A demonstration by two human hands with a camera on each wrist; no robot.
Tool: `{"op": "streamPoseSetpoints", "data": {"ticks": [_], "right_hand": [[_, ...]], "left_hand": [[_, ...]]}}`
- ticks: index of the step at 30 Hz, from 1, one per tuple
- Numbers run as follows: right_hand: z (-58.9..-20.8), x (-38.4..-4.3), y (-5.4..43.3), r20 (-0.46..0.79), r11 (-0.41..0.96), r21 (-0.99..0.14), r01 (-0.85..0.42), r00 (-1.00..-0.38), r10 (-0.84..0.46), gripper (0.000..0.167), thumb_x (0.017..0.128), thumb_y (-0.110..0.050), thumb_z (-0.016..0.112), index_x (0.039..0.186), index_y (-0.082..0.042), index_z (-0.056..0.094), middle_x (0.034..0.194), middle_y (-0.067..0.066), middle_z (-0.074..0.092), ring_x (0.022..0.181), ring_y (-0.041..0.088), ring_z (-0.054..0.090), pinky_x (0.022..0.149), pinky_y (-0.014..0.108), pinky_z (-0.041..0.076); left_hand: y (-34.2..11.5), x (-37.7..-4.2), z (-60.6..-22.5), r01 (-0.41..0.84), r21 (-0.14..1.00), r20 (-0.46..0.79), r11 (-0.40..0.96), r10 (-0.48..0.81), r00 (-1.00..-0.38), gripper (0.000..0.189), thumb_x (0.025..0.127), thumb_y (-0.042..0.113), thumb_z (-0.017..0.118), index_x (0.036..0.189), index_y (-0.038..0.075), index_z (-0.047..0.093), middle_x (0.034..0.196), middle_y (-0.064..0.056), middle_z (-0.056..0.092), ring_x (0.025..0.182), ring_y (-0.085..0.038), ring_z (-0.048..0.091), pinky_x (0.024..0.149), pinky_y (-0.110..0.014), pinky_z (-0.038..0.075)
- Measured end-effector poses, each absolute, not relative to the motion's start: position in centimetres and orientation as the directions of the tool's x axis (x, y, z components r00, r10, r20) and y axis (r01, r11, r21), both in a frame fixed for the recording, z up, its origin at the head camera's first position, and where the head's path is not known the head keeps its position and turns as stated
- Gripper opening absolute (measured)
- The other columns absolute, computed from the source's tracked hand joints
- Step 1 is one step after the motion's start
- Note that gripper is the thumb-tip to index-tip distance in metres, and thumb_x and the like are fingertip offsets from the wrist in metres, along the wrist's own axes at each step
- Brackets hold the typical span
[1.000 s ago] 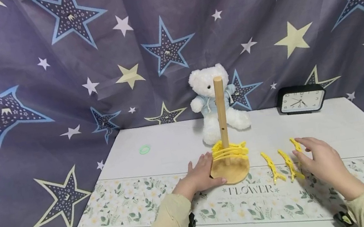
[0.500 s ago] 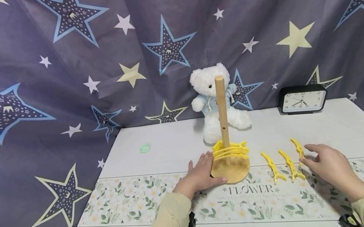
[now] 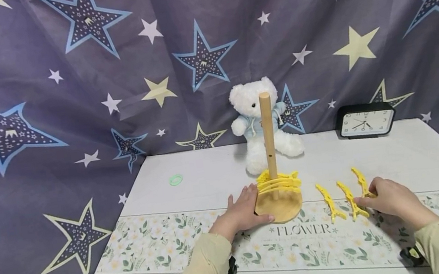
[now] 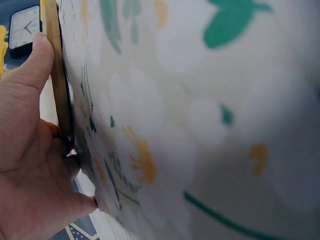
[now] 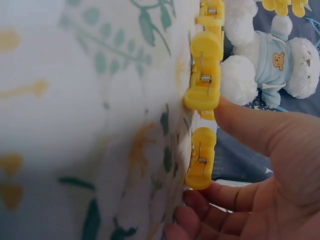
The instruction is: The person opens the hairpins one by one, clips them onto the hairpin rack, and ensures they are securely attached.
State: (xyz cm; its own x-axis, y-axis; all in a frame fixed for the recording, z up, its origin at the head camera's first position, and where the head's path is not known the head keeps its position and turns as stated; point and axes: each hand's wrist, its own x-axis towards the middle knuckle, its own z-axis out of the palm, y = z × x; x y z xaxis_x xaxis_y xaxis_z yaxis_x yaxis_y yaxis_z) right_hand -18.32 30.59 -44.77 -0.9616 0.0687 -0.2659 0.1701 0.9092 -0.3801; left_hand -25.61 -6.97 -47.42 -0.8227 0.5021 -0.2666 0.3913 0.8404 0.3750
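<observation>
A wooden stand [image 3: 270,138] with a round base stands upright in the middle of the table. Several yellow clips [image 3: 285,183] lie low around its post. My left hand [image 3: 242,210] holds the base's left side, its thumb [image 4: 37,62] along the rim. Three long curved yellow spring clips lie to the right: a left one [image 3: 327,200], a middle one [image 3: 347,196] and a right one [image 3: 359,176]. My right hand [image 3: 393,198] is at their near ends. Its thumb reaches the middle clip [image 5: 204,72], and its index finger touches the right clip [image 5: 201,159].
A white teddy bear [image 3: 254,150] in a blue hoodie sits behind the stand. A black-framed clock [image 3: 365,122] stands at the back right. A pale green ring [image 3: 175,180] lies at the back left. A floral strip [image 3: 153,238] crosses the white table, and a star-patterned curtain [image 3: 181,114] hangs behind.
My right hand has come down from the right clip's far end, drawn back right, then moved left to the clips' near ends. The left hand stays on the stand's base.
</observation>
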Motion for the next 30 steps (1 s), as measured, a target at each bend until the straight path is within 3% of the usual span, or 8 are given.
{"op": "streamPoseSetpoints", "data": {"ticks": [8,17,23,30], "right_hand": [[-44.7,-18.6,30.6,-0.267,0.908,-0.385,0.167,-0.962,0.064,0.064,0.085,-0.054,0.069,0.095,0.007,0.052,0.081,0.013,0.053,0.071,0.025,0.048,0.060,0.037,0.041],[-44.9,-18.7,30.6,-0.261,0.907,-0.373,0.196,-0.960,0.100,0.050,0.084,-0.045,0.072,0.086,0.000,0.050,0.075,0.010,0.048,0.068,0.023,0.045,0.057,0.034,0.034],[-44.7,-18.4,31.1,-0.213,0.898,-0.395,0.193,-0.970,0.115,0.056,0.085,-0.044,0.071,0.100,0.007,0.055,0.088,0.019,0.058,0.075,0.028,0.052,0.065,0.043,0.045],[-44.5,-17.8,31.3,-0.093,0.876,-0.448,0.180,-0.984,0.155,0.057,0.087,-0.042,0.070,0.111,0.008,0.056,0.098,0.028,0.063,0.081,0.037,0.060,0.066,0.048,0.048]], "left_hand": [[-6.9,-26.0,-48.0,0.384,0.374,-0.261,0.844,0.493,-0.830,0.106,0.084,0.067,0.060,0.158,0.014,0.007,0.163,0.000,0.004,0.149,-0.019,0.001,0.116,-0.055,-0.006],[-6.9,-25.3,-47.0,0.395,0.357,-0.260,0.847,0.496,-0.828,0.104,0.085,0.065,0.060,0.158,0.011,0.010,0.164,-0.003,0.007,0.149,-0.020,0.003,0.116,-0.056,-0.001],[-6.8,-24.8,-46.3,0.399,0.362,-0.254,0.842,0.501,-0.827,0.103,0.086,0.065,0.060,0.158,0.010,0.012,0.163,-0.004,0.009,0.149,-0.022,0.007,0.116,-0.056,0.001],[-6.9,-25.0,-46.3,0.408,0.358,-0.250,0.840,0.507,-0.825,0.102,0.086,0.066,0.059,0.158,0.009,0.012,0.163,-0.005,0.009,0.149,-0.023,0.007,0.116,-0.057,0.002]]}}
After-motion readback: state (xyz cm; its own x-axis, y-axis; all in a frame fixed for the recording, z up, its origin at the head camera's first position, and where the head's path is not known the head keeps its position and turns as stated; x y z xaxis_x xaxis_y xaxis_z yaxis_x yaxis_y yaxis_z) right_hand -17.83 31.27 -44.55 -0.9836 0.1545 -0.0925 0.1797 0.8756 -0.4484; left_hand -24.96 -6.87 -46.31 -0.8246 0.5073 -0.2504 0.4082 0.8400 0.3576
